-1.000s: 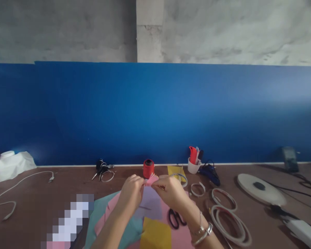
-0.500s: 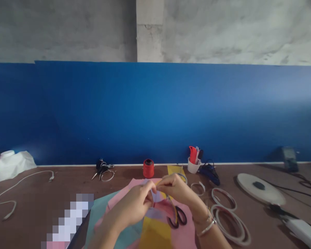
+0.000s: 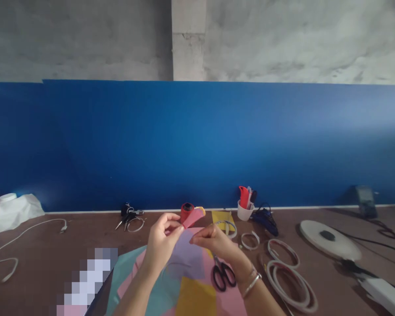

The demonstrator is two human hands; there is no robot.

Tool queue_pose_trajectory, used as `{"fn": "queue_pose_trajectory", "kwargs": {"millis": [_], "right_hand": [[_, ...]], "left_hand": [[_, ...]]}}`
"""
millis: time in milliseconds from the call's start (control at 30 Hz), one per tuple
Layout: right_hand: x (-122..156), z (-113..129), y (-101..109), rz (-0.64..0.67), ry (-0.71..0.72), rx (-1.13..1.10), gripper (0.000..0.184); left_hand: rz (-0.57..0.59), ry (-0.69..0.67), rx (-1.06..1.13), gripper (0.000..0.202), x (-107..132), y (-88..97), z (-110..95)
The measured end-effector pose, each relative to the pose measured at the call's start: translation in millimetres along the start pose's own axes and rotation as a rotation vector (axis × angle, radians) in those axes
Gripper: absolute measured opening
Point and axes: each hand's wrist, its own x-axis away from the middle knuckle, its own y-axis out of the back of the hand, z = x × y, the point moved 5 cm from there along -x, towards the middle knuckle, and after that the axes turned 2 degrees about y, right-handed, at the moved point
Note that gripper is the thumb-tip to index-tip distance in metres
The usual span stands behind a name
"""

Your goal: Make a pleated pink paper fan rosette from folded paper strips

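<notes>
Between its thumb and fingers, my left hand [image 3: 164, 235] pinches a small folded pink piece of felt or cloth [image 3: 195, 217] with a yellowish tip. My right hand [image 3: 215, 240] is just to the right, thumb and fingertips pressed together; whatever they hold is too fine to make out. Beneath both hands lie overlapping sheets: pink [image 3: 230, 303], purple [image 3: 187, 254], teal [image 3: 127, 267] and mustard yellow [image 3: 197, 296]. Black-handled scissors [image 3: 223, 277] rest on the sheets below my right hand. A spool of red thread [image 3: 186, 211] stands behind the pink piece, partly covered by it.
At the back stands a white cup [image 3: 245, 212] of pens and a red-handled tool. Coiled white strips [image 3: 292, 285], a round pale disc [image 3: 329, 239] and a dark blue cable [image 3: 266, 221] lie rightward. Keys [image 3: 130, 216] and a white cable [image 3: 16, 245] lie left. A blue partition [image 3: 197, 145] closes the back.
My hands have drawn apart. My left hand has raised the pink piece toward the spool, and my right hand has come down slightly. The scissors now lie fully in sight on the sheets.
</notes>
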Motion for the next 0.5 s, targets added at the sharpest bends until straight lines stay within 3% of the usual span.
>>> {"fn": "queue_pose_trajectory", "kwargs": {"millis": [100,233,333,500], "right_hand": [[1.2,6.6,-3.9,-0.003,0.020,0.223,0.029],[8.6,32.0,-4.9,-0.070,0.107,0.614,0.033],[12.8,48.2,-2.9,-0.138,0.164,0.779,0.030],[13.4,53.1,5.6,-0.167,0.217,0.759,0.027]], "left_hand": [[-0.079,-0.057,-0.208,0.013,-4.0,0.3,9.2],[-0.041,-0.133,-0.453,0.016,-5.2,-3.8,18.0],[0.103,-0.203,-0.605,0.019,-1.9,-13.0,18.3],[0.344,-0.261,-0.662,0.020,10.9,-25.0,5.5]]}}
